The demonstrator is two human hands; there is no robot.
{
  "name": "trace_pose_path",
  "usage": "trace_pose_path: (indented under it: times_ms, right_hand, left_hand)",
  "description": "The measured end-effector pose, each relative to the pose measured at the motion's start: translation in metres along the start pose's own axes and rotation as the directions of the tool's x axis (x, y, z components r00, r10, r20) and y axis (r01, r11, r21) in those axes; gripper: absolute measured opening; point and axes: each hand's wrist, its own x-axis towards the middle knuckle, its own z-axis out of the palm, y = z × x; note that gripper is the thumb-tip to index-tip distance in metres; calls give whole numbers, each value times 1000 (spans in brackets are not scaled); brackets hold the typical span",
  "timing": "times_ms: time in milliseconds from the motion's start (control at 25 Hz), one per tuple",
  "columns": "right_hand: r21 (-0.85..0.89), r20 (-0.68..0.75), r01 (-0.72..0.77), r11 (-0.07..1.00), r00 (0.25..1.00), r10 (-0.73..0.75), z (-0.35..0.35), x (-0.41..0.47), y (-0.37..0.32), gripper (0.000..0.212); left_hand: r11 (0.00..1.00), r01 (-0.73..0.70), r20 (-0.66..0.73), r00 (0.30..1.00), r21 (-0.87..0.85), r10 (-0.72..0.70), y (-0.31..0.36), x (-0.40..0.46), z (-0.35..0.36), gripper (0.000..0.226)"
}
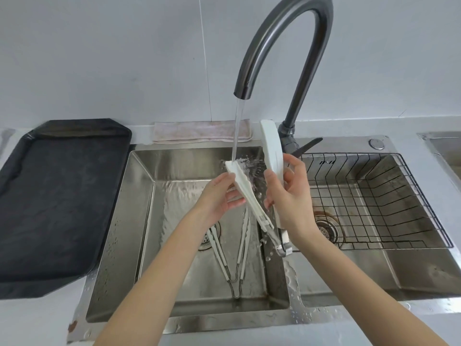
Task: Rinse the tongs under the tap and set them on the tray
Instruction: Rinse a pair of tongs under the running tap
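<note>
No brand, label or writing legible anywhere. Holding white tongs (252, 196) spread wide open above the left basin of a steel double sink (144, 221), hinge end low near the divider between the basins. Left hand (219, 196) pinching the left arm of the tongs between thumb and curled fingers, its flat tip sitting right in the stream. Right hand (289, 193) wrapping round the right arm, whose tip is pointing up beside the water, just clear of it. Water (238, 131) running from a dark curved tap (287, 46), splashing off the left tip and spattering into the basin. Lying on the wet floor of the left basin: two more slim tongs (237, 255), hinge ends toward the near wall, close to the drain (208, 236). Sitting inside the right basin: a black wire basket (374, 201), nothing visible in it, the basin's drain showing through the wires. Resting on the counter left of the sink: a black tray (57, 196), bare. Lying folded behind the sink against the wall: a pale cloth (199, 131).
</note>
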Motion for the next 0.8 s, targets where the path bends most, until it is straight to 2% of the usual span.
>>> trace_pose_path:
  times_ms: [120,280,400,520,680,800]
  right_hand:
    - [47,9,-119,992,993,119,4,5,10,25]
    - [-7,55,-259,966,964,259,14,9,36,17]
    - [-142,103,-353,925,924,368,22,10,67,29]
    - [-347,113,-428,835,864,490,26,9,99,40]
    - [-515,108,-490,703,777,621,31,2,133,35]
    - [-633,63,-472,613,758,649,37,-1,160,35]
  left_hand:
    - [999,8,40,999,42,-9,-12,-10,-5,34]
    - [996,17,-81,997,87,-10,-28,-13,-23,61]
    - [976,50,-173,985,214,-12,-41,-12,-44,68]
    - [942,114,-227,973,317,-41,-59,-11,-62,74]
    - [913,192,-268,959,359,-96,-85,-10,-73,73]
    - [873,248,-301,946,420,-124,-104,-5,-80,74]
